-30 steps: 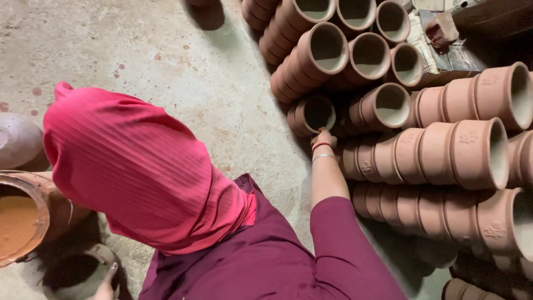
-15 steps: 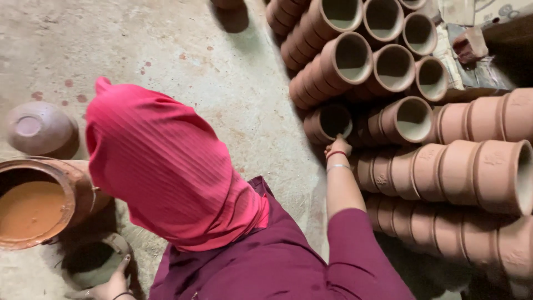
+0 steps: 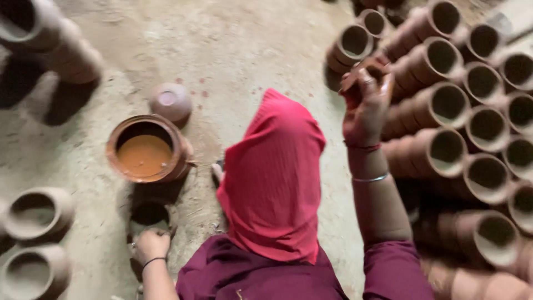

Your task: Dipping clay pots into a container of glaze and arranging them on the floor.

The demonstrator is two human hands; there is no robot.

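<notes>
My right hand (image 3: 363,111) is raised in front of the stacked clay cups (image 3: 444,105) and is closed around a small terracotta cup (image 3: 371,68). My left hand (image 3: 149,245) rests low on the floor, gripping the near rim of a small dark pot (image 3: 149,214). A clay pot (image 3: 114,147) full of orange-brown liquid stands just beyond that small pot. A pink cloth (image 3: 275,178) hangs down between my arms and hides part of the floor.
Rows of nested terracotta cups lie on their sides along the right. An upturned small clay bowl (image 3: 170,101) sits behind the liquid pot. Two grey-brown pots (image 3: 36,214) stand at the lower left, and another cup stack (image 3: 55,41) lies at the upper left.
My right hand has come away from the stacks and risen with a cup in it. The view has swung left, bringing the liquid pot and my left hand into sight.
</notes>
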